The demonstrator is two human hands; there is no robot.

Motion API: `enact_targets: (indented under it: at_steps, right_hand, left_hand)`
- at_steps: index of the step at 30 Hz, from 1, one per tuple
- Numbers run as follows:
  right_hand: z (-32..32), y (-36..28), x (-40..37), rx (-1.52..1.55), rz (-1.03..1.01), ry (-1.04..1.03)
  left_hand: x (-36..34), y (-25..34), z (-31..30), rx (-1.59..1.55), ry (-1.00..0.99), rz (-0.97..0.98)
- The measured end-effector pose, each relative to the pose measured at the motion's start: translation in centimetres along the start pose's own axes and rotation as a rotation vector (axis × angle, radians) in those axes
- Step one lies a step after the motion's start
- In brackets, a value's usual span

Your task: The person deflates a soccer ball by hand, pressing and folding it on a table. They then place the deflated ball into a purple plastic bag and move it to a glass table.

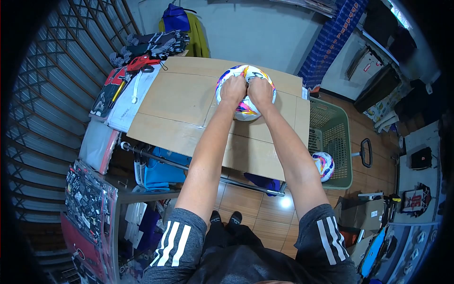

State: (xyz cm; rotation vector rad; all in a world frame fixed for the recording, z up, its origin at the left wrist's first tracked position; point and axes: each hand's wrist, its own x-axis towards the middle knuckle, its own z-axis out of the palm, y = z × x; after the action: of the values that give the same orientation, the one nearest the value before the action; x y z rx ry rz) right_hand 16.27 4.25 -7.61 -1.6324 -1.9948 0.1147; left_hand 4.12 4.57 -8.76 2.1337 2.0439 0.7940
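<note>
Left hand (233, 90): fingers curled, gripping the top of the ball (247, 110), arm stretched forward.
Right hand (261, 91): curled the same way on the ball, just beside the left hand; the two look to be touching.
Ball: white with pink, blue and orange marks, resting on the bench (179, 104) at upper centre of the frame, near the far edge.
Bench: covered with flat brown cardboard sheets.
Bench, left edge: white and dark packets (124, 102) lying partly over the cardboard.
Gloves (151, 45): grey and black pairs, upper left beyond the bench.
Basket (336, 181): green, on the floor right of the bench.
Second ball (324, 165): inside the basket, same pattern.
Boxes (333, 40): blue stack, upper right.
</note>
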Motion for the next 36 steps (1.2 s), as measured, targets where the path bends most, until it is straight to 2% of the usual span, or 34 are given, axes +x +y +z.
enact_targets:
  at_steps: [36]
  right_hand:
    - [0.6, 0.3, -0.2, -0.03, -0.036, 0.03]
  left_hand:
    - [-0.6, 0.4, -0.4, 0.014, -0.006, -0.009]
